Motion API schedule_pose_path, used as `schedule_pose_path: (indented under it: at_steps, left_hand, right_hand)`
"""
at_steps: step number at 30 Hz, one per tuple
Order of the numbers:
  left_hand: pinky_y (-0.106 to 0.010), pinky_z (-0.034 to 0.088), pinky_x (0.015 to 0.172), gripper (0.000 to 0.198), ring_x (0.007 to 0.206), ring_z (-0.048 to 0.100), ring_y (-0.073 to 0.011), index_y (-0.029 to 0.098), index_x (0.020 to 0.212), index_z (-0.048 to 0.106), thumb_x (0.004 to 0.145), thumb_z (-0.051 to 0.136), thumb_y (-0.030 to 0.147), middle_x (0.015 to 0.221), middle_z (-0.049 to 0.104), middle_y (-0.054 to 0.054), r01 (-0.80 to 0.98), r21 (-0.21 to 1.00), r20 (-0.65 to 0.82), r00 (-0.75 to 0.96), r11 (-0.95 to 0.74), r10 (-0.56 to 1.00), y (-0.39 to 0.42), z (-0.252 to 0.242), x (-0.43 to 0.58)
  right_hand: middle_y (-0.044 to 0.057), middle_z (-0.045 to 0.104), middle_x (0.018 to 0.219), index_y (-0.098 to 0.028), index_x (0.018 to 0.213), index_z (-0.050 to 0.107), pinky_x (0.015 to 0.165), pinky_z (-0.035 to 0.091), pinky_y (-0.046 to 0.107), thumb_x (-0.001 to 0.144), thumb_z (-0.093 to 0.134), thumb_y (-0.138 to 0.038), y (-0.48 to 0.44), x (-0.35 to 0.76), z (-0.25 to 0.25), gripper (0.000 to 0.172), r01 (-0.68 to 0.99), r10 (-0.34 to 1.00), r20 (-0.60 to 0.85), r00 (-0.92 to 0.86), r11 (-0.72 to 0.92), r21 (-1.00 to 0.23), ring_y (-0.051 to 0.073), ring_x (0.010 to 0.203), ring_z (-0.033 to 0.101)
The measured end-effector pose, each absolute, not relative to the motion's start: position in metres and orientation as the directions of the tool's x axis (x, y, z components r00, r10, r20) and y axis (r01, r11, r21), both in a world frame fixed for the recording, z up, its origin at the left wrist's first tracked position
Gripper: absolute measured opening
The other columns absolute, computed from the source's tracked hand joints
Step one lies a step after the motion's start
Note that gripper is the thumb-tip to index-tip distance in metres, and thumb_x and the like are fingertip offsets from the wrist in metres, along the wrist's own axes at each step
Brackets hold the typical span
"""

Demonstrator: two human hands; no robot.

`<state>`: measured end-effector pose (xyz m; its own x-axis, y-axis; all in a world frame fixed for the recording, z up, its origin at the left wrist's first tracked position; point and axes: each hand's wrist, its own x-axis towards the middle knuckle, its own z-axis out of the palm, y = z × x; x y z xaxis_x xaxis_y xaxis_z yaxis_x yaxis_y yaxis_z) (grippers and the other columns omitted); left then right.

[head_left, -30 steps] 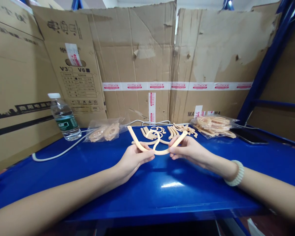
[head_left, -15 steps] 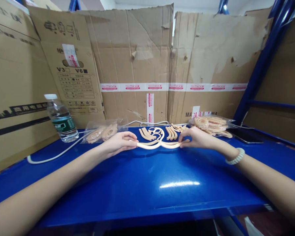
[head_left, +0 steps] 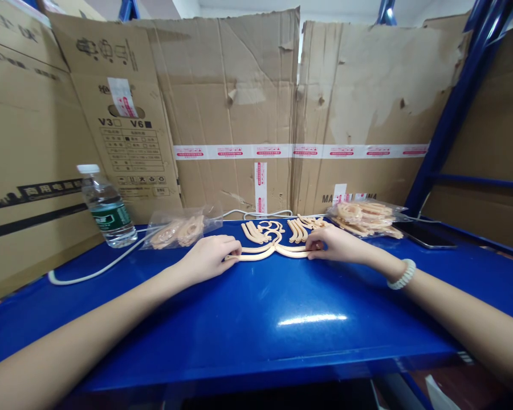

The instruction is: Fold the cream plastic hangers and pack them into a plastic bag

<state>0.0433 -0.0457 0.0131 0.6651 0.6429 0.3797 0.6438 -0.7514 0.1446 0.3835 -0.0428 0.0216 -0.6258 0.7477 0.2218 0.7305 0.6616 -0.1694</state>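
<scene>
Two pale, wood-coloured curved strips lie end to end on the blue shelf, their inner ends meeting near the middle. My left hand (head_left: 218, 257) is closed on the outer end of the left curved strip (head_left: 256, 257). The outer end of the right curved strip (head_left: 291, 254) is pinched in my right hand (head_left: 334, 244). Just behind both strips runs a second pair of similar curved pieces, with an S-shaped scroll piece (head_left: 277, 234) rising from the centre. Short curved pieces (head_left: 298, 230) lie in rows farther back. My fingers hide the strips' outer tips.
Plastic bags of pale pieces lie at back left (head_left: 177, 230) and back right (head_left: 363, 217). A water bottle (head_left: 109, 213) stands at left beside a white cable (head_left: 89, 280). A phone (head_left: 425, 234) lies at right. Cardboard sheets (head_left: 235, 114) wall the back of the shelf (head_left: 239, 330).
Both hands have come down slightly, and my right hand has shifted a little left. The two front strips sit lower and flatter, apart from the pair behind them.
</scene>
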Motion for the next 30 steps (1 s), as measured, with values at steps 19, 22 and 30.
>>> schedule_pose_path:
  at_steps: [19,22,30]
  left_hand:
    - [-0.034,0.048,0.092,0.027,0.105,0.06,-0.022,0.021,0.117,0.061,0.099,0.043,0.029,0.111,0.063,-0.007,0.668,0.095,0.294,0.69,-0.738,0.662,-0.039,-0.002,0.045]
    - [-0.036,0.048,0.092,0.027,0.105,0.06,-0.023,0.02,0.116,0.062,0.098,0.043,0.027,0.111,0.063,-0.007,0.682,0.086,0.295,0.679,-0.726,0.672,-0.04,-0.002,0.045]
    - [-0.039,0.049,0.091,0.029,0.102,0.061,-0.0249,0.017,0.113,0.063,0.097,0.041,0.027,0.109,0.063,-0.01,0.716,0.05,0.304,0.653,-0.696,0.694,-0.04,-0.002,0.046]
  right_hand:
    - [0.002,0.061,0.07,-0.017,0.084,0.069,0.053,0.034,0.025,0.083,0.064,-0.04,-0.045,0.39,0.027,0.024,0.825,0.84,0.063,-0.539,0.542,-0.162,0.015,0.06,0.054]
    - [0.002,0.06,0.07,-0.016,0.084,0.068,0.053,0.034,0.025,0.083,0.064,-0.04,-0.043,0.389,0.026,0.024,0.83,0.845,0.069,-0.53,0.533,-0.162,0.015,0.06,0.053]
    - [0.001,0.059,0.069,-0.016,0.084,0.067,0.054,0.032,0.025,0.083,0.063,-0.037,-0.043,0.383,0.023,0.021,0.844,0.857,0.112,-0.502,0.514,-0.15,0.014,0.059,0.051]
